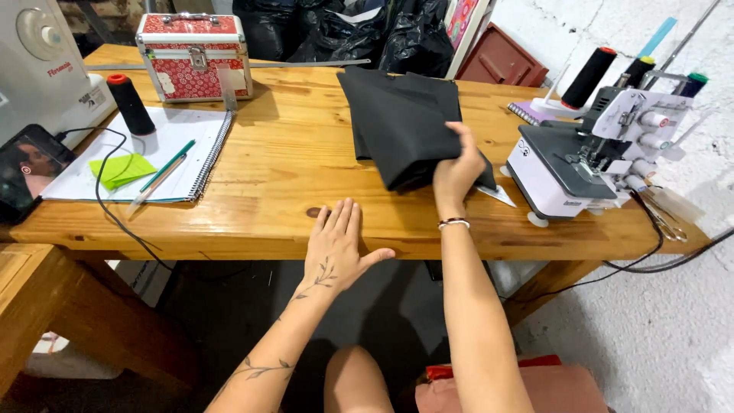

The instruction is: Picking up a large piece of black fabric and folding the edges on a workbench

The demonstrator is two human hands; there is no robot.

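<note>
The folded black fabric [401,122] lies on the wooden surface [283,160], right of centre, its long axis running from the far edge toward the near edge and tilting slightly toward the near-right corner. The narrower folded end points at the person; the broader end, where a second layer shows beneath, points at the far edge. The right hand [456,170] closes its grip on the near end of the stack, fingers curled over the top layer and thumb apparently tucked under it, so the folds are held together and cannot slide apart. The left hand [336,245] rests flat and open at the near edge of the surface, palm down, fingers spread, holding nothing; this placement appears to brace the body and leaves bare wood just beside the fabric. A white overlock machine [581,164] with thread cones stands at the right edge, near the fabric. A spiral notebook [153,157] with a green paper slip [122,170] and a pen [164,172] lies toward the left edge, well apart from the fabric. A black thread spool [131,105] stands on the notebook, and a red patterned case [193,55] sits near the far-left corner. A phone [27,170] with a cable lies at the left edge.
</note>
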